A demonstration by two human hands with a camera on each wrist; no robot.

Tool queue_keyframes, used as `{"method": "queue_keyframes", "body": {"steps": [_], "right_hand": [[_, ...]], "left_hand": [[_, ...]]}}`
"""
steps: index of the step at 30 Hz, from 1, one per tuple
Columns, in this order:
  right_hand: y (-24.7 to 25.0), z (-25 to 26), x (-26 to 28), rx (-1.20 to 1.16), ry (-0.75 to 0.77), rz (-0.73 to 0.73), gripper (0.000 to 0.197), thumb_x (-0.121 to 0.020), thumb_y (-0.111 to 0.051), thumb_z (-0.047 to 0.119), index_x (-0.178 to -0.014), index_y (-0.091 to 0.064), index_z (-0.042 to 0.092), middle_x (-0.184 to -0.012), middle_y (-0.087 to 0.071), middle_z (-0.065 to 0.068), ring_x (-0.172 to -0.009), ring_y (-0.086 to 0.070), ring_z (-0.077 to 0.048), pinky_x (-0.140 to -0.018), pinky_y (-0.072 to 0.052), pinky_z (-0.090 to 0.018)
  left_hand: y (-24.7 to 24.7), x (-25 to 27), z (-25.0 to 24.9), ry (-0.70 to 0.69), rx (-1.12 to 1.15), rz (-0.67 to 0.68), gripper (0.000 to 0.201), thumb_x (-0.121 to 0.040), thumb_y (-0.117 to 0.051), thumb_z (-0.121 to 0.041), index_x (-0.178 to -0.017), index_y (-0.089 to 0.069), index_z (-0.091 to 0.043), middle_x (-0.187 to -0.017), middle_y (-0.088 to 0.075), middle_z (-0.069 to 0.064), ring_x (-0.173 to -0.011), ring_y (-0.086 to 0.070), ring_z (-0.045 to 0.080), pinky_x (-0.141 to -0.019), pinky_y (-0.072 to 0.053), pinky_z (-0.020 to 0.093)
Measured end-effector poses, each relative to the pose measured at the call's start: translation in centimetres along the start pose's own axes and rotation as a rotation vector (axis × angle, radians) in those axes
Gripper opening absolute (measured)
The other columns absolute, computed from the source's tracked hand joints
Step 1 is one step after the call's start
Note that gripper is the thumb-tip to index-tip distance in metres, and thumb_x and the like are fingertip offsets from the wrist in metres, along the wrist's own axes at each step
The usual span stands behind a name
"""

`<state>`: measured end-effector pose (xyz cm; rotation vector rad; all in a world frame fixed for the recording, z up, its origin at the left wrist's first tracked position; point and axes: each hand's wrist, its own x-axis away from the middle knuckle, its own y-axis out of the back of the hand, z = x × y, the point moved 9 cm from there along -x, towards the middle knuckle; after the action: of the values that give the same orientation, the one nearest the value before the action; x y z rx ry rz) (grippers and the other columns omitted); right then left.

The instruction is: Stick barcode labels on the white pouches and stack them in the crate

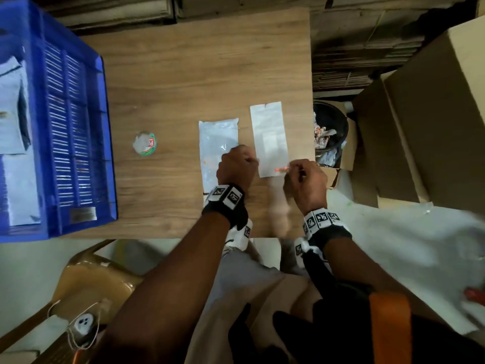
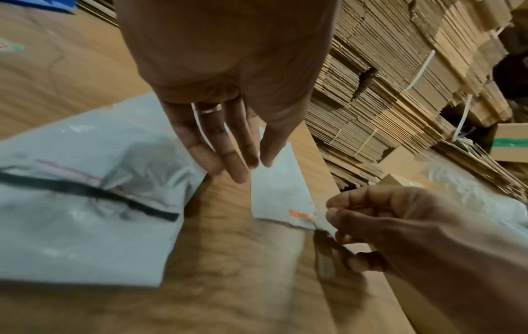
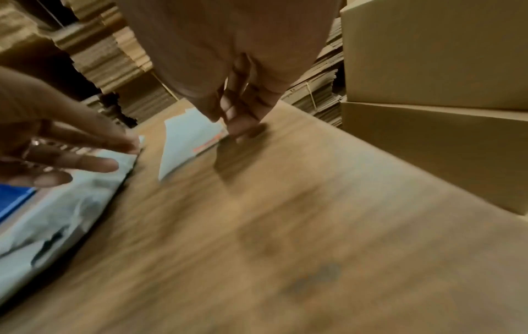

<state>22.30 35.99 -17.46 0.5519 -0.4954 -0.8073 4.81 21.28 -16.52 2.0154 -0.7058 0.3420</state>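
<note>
Two pouches lie side by side on the wooden table (image 1: pixel 183 74). The left pouch (image 1: pixel 216 143) is glossy with a dark strip (image 2: pixel 85 189); the right pouch (image 1: pixel 269 135) is plain white with an orange mark (image 2: pixel 301 215) at its near end. My left hand (image 1: pixel 252 160) has straight fingers (image 2: pixel 237 167) at the left pouch's right edge, holding nothing. My right hand (image 1: pixel 291 168) pinches the near right corner of the right pouch (image 3: pixel 185 144) beside the orange mark. The blue crate (image 1: pixel 76 127) at far left holds white pouches (image 1: pixel 13 106).
A small round roll (image 1: pixel 144 143) lies on the table between the crate and the pouches. A black bin (image 1: pixel 330 127) of scraps stands off the table's right edge, with large cardboard boxes (image 1: pixel 433 114) beyond. Flat cardboard stacks (image 2: pixel 400 79) sit behind. A brown chair (image 1: pixel 91 279) is lower left.
</note>
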Motion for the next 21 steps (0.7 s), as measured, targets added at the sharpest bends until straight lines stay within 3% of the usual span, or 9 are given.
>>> {"method": "queue_keyframes", "body": {"steps": [4, 7, 11, 18, 21], "right_hand": [[-0.8, 0.2, 1.7, 0.075, -0.069, -0.009, 0.015, -0.099, -0.06, 0.018, -0.102, -0.072, 0.009, -0.101, -0.07, -0.015, -0.092, -0.063, -0.032, -0.083, -0.049, -0.039], [-1.3, -0.1, 1.6, 0.046, -0.108, -0.054, 0.016, -0.097, -0.063, 0.023, -0.102, -0.071, 0.011, -0.102, -0.07, -0.012, -0.091, -0.063, -0.029, -0.085, -0.051, -0.04], [-1.5, -0.4, 1.1, 0.048, -0.181, -0.122, 0.011, -0.092, -0.068, 0.022, -0.098, -0.07, 0.013, -0.09, -0.068, -0.005, -0.082, -0.059, -0.019, -0.082, -0.051, -0.039], [-2.2, -1.4, 1.5, -0.033, -0.282, -0.173, 0.01, -0.088, -0.071, 0.028, -0.09, -0.066, 0.02, -0.082, -0.066, 0.0, -0.078, -0.063, -0.02, -0.079, -0.055, -0.041], [-2.3, -1.5, 1.7, -0.037, -0.277, -0.173, 0.008, -0.088, -0.07, 0.025, -0.092, -0.067, 0.019, -0.084, -0.067, -0.001, -0.078, -0.063, -0.019, -0.08, -0.055, -0.04]], "left_hand": [[-1.2, 0.8, 1.0, 0.05, 0.018, 0.061, 0.016, -0.081, -0.069, -0.03, -0.097, -0.07, -0.028, -0.106, -0.073, -0.003, -0.102, -0.068, 0.026, -0.09, -0.055, 0.038], [-2.0, 0.9, 1.7, 0.101, 0.019, 0.094, 0.024, -0.081, -0.072, -0.03, -0.105, -0.072, -0.027, -0.112, -0.072, -0.001, -0.106, -0.066, 0.026, -0.092, -0.053, 0.035], [-2.7, 0.9, 2.3, 0.147, 0.066, 0.086, 0.026, -0.08, -0.07, -0.025, -0.106, -0.073, -0.025, -0.108, -0.074, -0.003, -0.104, -0.068, 0.024, -0.091, -0.054, 0.032], [-4.6, 1.0, 2.1, 0.171, 0.291, 0.109, 0.023, -0.08, -0.074, -0.023, -0.103, -0.074, -0.019, -0.108, -0.075, 0.001, -0.103, -0.067, 0.022, -0.083, -0.045, 0.021], [-5.4, 1.0, 1.9, 0.155, 0.368, 0.11, 0.03, -0.075, -0.079, -0.035, -0.098, -0.066, -0.022, -0.105, -0.07, -0.001, -0.096, -0.067, 0.019, -0.085, -0.053, 0.03]]}}
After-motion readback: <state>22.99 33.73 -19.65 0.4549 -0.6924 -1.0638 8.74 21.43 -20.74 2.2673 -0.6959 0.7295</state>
